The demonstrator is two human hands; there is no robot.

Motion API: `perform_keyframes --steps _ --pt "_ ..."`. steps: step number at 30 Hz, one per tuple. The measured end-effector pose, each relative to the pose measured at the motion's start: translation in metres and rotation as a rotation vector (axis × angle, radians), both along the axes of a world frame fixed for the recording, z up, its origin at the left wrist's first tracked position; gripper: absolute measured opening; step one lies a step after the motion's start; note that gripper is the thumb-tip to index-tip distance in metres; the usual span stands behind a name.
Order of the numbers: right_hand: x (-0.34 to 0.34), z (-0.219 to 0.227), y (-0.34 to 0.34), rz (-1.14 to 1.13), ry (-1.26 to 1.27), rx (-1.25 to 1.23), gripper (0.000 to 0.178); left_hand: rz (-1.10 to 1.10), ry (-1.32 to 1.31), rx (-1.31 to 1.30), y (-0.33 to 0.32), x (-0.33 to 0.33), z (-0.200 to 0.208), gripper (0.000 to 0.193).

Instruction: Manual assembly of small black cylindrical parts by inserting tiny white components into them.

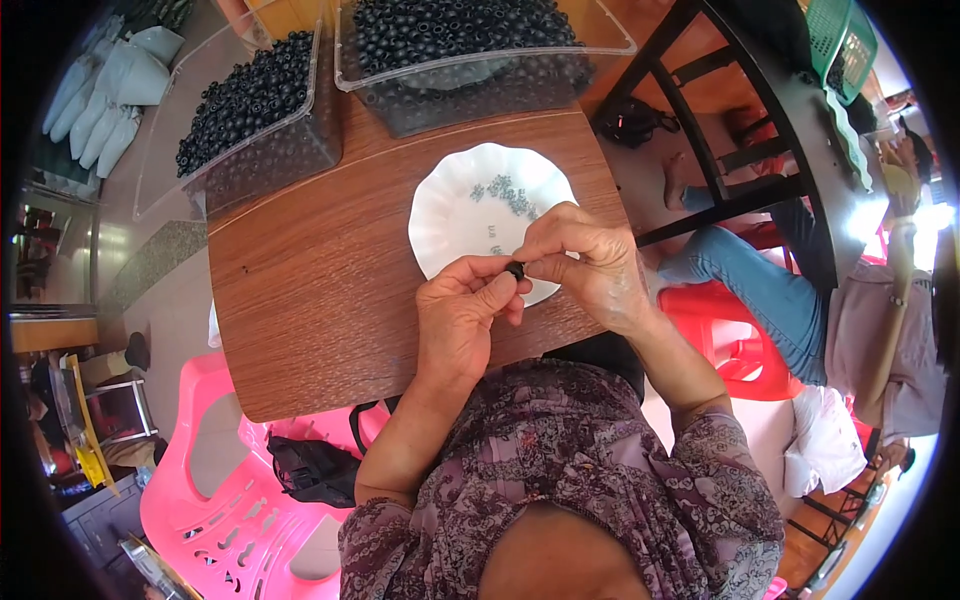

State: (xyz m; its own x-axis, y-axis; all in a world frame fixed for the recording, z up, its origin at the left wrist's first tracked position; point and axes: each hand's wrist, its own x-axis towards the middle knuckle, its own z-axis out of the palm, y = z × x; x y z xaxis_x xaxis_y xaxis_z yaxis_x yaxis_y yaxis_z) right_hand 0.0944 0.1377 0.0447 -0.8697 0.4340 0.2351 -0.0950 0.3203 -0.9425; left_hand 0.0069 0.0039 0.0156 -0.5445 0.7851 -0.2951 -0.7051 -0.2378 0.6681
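Hands (pixel 455 318) hold dark bead (pixel 515 269) above brown table (pixel 310 290) beside pink chair (pixel 180 455).

Soft light covers the worktop (pixel 310 290); white glare burns out patches near the right rim; fisheye distortion bends edges; 4 corners fall black.

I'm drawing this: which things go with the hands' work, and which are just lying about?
Seem part of the work: left hand, right hand, small black piece, plate, tubs, table.

Seem just lying about: pink chair, black bag, red stool.
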Motion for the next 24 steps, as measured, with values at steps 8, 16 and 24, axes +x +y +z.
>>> perform_keyframes --steps 8,16,24 --pt "-0.001 -0.007 -0.015 -0.105 0.038 0.249 0.031 0.025 -0.022 -0.045 0.001 -0.001 -0.004 0.018" --pt "-0.005 -0.017 -0.022 -0.192 0.210 0.539 0.036 0.061 -0.053 -0.050 0.002 0.002 0.002 0.016" --pt "-0.013 -0.023 -0.019 -0.216 0.311 0.618 0.036 0.108 -0.023 -0.039 0.003 0.003 -0.003 0.017"
